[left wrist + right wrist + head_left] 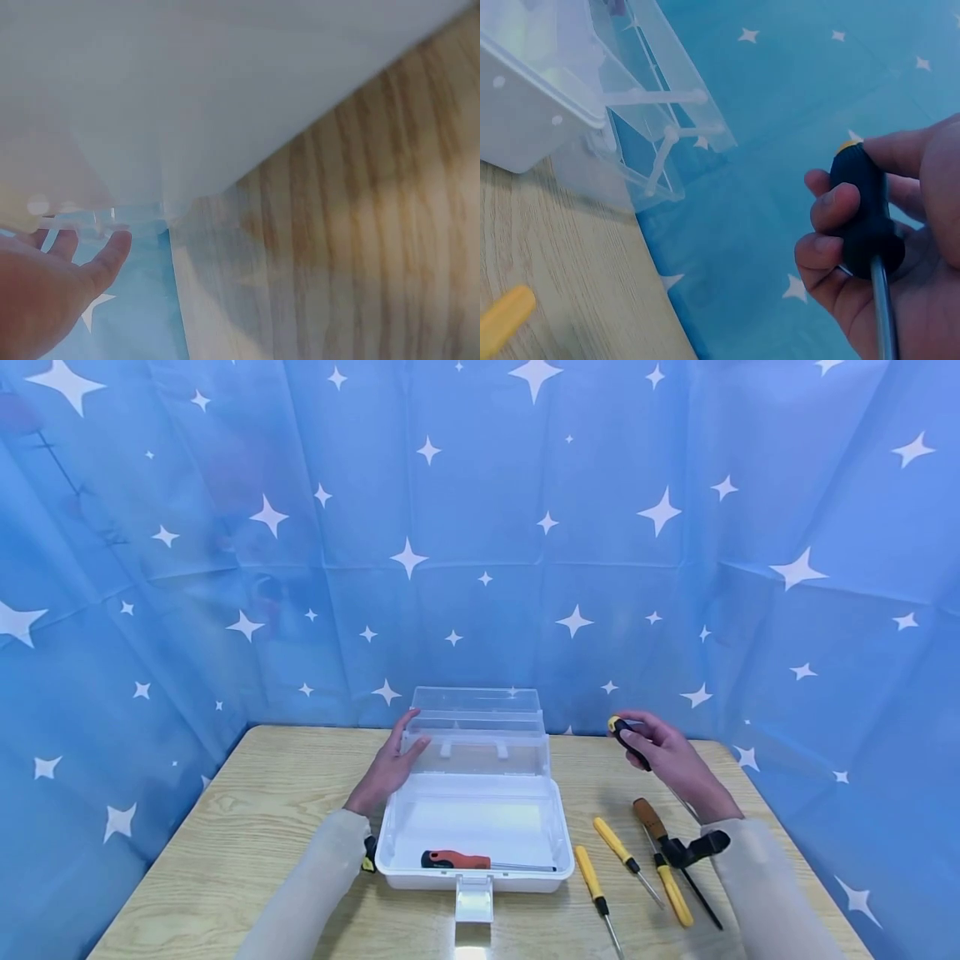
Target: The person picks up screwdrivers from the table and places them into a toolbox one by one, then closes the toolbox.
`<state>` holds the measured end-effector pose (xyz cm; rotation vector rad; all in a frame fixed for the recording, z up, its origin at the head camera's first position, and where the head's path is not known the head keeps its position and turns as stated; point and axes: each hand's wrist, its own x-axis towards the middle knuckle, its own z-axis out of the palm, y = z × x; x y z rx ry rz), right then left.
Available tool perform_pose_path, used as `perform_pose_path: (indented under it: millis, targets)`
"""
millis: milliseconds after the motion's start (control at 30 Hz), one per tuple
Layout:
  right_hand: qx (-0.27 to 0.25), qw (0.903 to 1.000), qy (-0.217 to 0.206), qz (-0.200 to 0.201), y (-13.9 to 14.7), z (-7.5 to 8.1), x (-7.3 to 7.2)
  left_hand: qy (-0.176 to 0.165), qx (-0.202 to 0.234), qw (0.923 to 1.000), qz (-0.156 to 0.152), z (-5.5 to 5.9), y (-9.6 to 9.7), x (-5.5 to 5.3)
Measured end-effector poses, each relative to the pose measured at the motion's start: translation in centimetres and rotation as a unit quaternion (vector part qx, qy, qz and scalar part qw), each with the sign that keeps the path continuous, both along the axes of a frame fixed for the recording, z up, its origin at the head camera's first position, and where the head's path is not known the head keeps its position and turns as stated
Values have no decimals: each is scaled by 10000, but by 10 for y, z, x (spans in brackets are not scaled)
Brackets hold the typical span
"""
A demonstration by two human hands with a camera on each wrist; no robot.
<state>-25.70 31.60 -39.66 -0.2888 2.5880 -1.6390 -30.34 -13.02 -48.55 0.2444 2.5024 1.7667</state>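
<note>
My right hand [663, 756] holds a screwdriver [859, 199] with a black handle and yellow end cap, raised over the table's right side. Fingers wrap the handle and the metal shaft points back toward the wrist. On the left, my left hand [390, 768] grips the left edge of the clear tiered lid [480, 752] of a white toolbox [472, 882], thumb in front and fingers behind. The lid stands raised at the back. Inside the box, along its front wall, lies a screwdriver with a red and black handle [468, 860].
Right of the box lie several screwdrivers: one yellow-handled [588, 872], another yellow one [613, 839], and a brown-handled one [648, 817] crossing a third yellow handle [675, 893]. A black and yellow item [369, 856] shows by the left sleeve. A starry blue curtain [480, 527] hangs behind the wooden table [262, 810].
</note>
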Motion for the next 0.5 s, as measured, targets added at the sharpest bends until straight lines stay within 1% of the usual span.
perform_pose_path:
  millis: [67,167,500]
  targets:
    - [40,10000,-27,23,-2,0,0,-33,16,10000,7,0,0,0]
    - [63,10000,-26,50,-5,0,0,2,-1,10000,-27,0,0,1]
    - [-51,9997,7,242,-15,2,0,-12,-83,10000,7,2,0,0]
